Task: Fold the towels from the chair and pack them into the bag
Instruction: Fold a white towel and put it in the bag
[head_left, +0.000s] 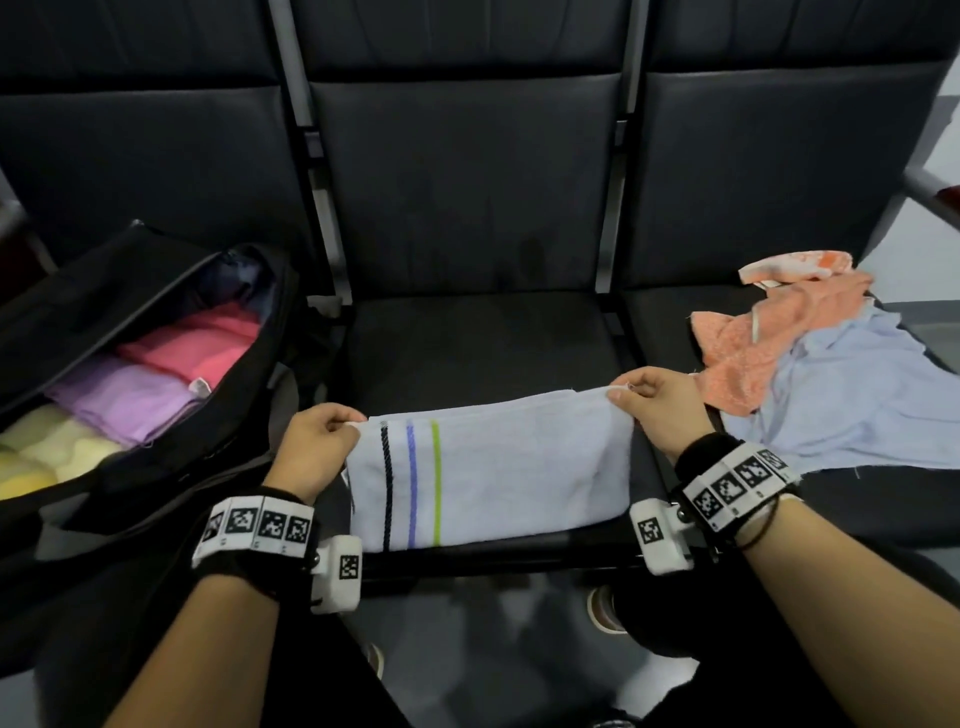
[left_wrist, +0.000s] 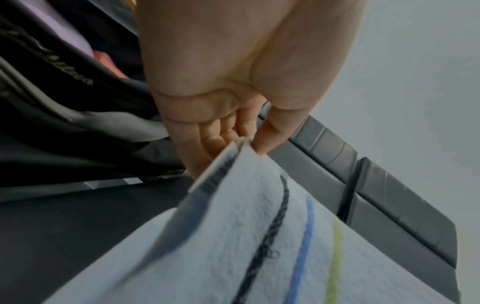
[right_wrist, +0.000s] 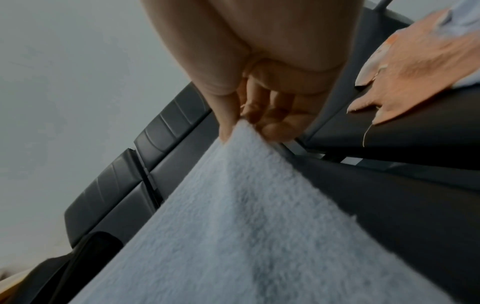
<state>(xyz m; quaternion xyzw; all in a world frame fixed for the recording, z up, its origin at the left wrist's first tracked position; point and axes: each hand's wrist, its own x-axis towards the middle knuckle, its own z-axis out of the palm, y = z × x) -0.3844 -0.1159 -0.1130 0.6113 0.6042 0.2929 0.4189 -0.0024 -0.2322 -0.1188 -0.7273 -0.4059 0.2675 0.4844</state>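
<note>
A white towel (head_left: 498, 467) with black, blue and green stripes near its left end hangs folded over the front of the middle seat (head_left: 483, 343). My left hand (head_left: 324, 436) pinches its upper left corner, and the left wrist view shows thumb and fingers closed on the doubled edge of the towel (left_wrist: 233, 236). My right hand (head_left: 654, 402) pinches the upper right corner of the towel (right_wrist: 246, 226). An open black bag (head_left: 156, 364) stands on the left seat, holding folded pink (head_left: 202, 343), purple (head_left: 124, 400) and pale yellow (head_left: 57, 447) towels.
An orange towel (head_left: 769, 338) and a light blue towel (head_left: 852, 395) lie crumpled on the right seat. Dark seat backs rise behind. Metal armrest posts separate the seats. My knees and a shoe (head_left: 605, 608) show below the seat's front edge.
</note>
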